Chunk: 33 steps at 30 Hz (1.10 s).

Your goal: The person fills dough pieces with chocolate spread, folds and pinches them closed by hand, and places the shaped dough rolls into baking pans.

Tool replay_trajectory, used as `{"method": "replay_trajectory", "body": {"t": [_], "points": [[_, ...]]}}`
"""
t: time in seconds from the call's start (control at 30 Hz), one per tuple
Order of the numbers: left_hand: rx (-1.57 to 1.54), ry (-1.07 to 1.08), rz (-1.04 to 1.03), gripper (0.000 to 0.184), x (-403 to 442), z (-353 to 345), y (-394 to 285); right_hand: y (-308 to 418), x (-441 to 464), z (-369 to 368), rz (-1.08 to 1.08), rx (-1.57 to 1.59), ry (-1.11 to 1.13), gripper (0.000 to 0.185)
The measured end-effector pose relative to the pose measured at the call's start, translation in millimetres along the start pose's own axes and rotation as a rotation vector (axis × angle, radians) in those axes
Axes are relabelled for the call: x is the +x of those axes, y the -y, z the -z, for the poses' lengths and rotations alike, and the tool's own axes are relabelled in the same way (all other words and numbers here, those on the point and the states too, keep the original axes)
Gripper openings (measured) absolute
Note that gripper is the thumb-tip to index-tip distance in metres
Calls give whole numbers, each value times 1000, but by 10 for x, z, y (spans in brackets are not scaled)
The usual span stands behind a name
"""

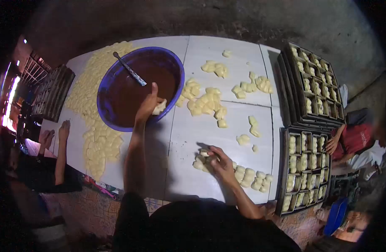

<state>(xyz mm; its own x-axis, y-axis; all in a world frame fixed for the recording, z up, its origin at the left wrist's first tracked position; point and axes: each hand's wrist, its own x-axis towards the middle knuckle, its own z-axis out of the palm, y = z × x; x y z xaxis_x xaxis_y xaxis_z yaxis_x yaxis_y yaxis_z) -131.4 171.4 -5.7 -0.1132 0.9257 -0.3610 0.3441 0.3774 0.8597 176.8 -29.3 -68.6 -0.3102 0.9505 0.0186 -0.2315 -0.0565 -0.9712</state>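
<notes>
My left hand (pixel 147 106) is over the right rim of a large purple basin (pixel 181 80) of brown filling, thumb raised. Its fingers are closed on a pale dough piece (pixel 159 107). A patterned-handled spoon (pixel 132 71) rests in the basin against the far rim. My right hand (pixel 221 164) is low over the white table, its fingertips curled at a small dough ball (pixel 204 153) and appearing to pinch it. More dough balls lie under and left of that hand. To its right sit short rows of shaped dough balls (pixel 248 176).
Flattened dough pieces (pixel 101 147) cover the table's left side, with loose clumps (pixel 207 102) mid-table. Dough-filled compartment trays (pixel 321 84) are stacked at right, beside another tray (pixel 304 168). A person's hand (pixel 332 145) touches that tray; another person's hands (pixel 63 131) are at left.
</notes>
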Motion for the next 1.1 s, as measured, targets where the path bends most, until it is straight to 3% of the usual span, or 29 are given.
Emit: {"method": "replay_trajectory", "body": {"t": [0.07,0.13,0.17,0.2,0.23,0.3,0.37,0.43,0.5,0.6,0.7,0.77,0.87,0.93,0.97,1.0,1.1], "points": [[-124,-186,-221,94,-372,-179,-166,38,25,-26,-12,129,-68,55],[-479,23,-71,94,-946,-509,-388,99,79,-121,-64,258,-193,55],[-595,170,2,93,-1033,-735,-69,104,103,-101,-157,418,-164,52],[-877,467,-19,92,-1326,-1010,-35,95,119,-71,-248,578,-133,49],[-927,544,59,85,-1632,-1153,-110,88,125,-59,-333,741,-102,47],[-999,209,90,61,-1869,-1468,110,115,68,-93,-316,474,-227,21],[-896,9,153,46,-2060,-1631,158,134,-37,-144,-276,347,-443,23],[-959,169,38,39,-2295,-1701,187,257,-181,-188,30,-243,-365,33],[-673,112,-80,41,-2451,-1760,227,416,-351,-211,280,-823,-232,46],[-220,127,-279,42,-2502,-1732,350,443,-506,-77,244,-719,-124,35],[-539,302,-201,35,-2531,-1794,485,508,-501,63,242,-392,-128,26],[-514,229,-243,23,-2633,-1830,430,402,-583,102,214,-112,-281,21],[-570,180,-253,14,-2637,-1965,596,563,-685,-4,240,-418,-202,21],[-552,214,-148,15,-2627,-1951,626,598,-759,-24,295,-622,-129,21],[-544,232,-94,15,-2627,-1958,643,575,-769,-10,275,-622,-134,18],[-769,223,-100,13,-2629,-2009,672,540,-793,43,177,-634,-116,19],[-471,176,-114,13,-2638,-2021,647,416,-774,52,-1,-443,-227,21]]}}
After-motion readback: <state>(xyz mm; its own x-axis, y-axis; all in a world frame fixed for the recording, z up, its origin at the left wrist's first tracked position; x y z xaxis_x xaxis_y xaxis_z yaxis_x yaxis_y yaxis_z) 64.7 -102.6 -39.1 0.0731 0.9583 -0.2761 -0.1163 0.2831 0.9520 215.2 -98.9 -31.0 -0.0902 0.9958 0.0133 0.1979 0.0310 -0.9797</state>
